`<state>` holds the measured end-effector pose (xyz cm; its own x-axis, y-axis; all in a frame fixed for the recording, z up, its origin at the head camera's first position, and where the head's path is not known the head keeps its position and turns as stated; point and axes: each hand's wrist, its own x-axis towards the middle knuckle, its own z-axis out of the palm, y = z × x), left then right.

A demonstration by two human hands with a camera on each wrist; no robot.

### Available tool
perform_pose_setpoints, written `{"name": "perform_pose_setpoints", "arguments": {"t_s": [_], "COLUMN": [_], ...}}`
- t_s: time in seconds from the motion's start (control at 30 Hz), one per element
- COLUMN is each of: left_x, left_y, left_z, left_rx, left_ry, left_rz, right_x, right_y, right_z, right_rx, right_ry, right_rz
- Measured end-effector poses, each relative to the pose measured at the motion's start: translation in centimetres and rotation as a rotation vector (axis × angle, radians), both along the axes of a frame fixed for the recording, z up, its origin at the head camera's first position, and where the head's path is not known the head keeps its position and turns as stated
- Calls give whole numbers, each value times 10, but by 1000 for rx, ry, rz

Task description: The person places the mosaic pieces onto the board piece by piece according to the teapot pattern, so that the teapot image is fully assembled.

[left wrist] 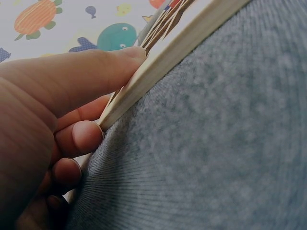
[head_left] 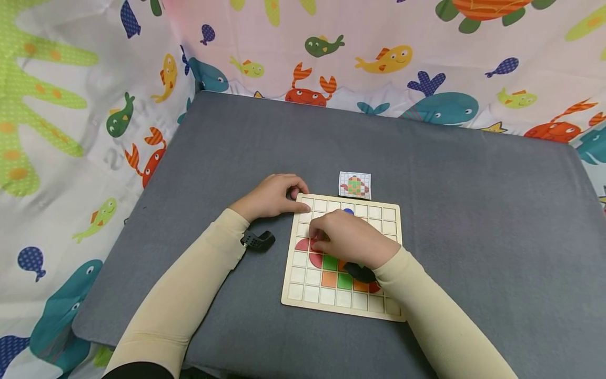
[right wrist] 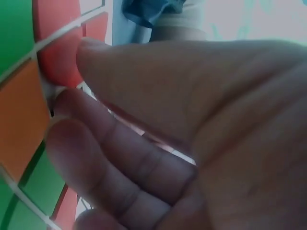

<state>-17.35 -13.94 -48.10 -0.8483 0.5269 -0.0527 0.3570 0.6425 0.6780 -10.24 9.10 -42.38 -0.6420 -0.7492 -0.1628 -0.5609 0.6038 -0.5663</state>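
A wooden grid board (head_left: 290,284) lies on the grey table, with red, green and orange tiles set in its squares. My left hand (head_left: 272,197) grips the board at its far left corner; in the left wrist view the thumb (left wrist: 103,69) rests on the frame and the other fingers curl at its side. Over the board's left middle, my right hand (head_left: 355,237) pinches a red tile (right wrist: 62,57) with rounded edge at its square, thumb tip against it. Beside it lie another red tile (head_left: 302,244) and a green tile (head_left: 330,262). The right hand covers much of the board's middle.
A small picture card (head_left: 355,185) with a coloured turtle-like pattern on a grid lies just beyond the board's far edge. The grey tabletop (head_left: 497,237) extends around the board. A curtain (head_left: 265,47) printed with sea animals hangs behind and at the left.
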Motion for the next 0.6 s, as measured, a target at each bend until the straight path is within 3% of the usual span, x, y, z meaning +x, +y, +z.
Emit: {"name": "perform_pose_setpoints", "arguments": {"t_s": [0.37,0.6], "left_x": [-1,-2], "left_y": [0,-1], "left_z": [1,0], "left_rx": [19,14], "left_ry": [1,-3], "left_rz": [2,-12], "right_x": [10,12], "right_y": [-7,-7], "right_z": [0,2], "right_rx": [117,136], "right_ry": [132,129], "right_rz": [11,-9]}}
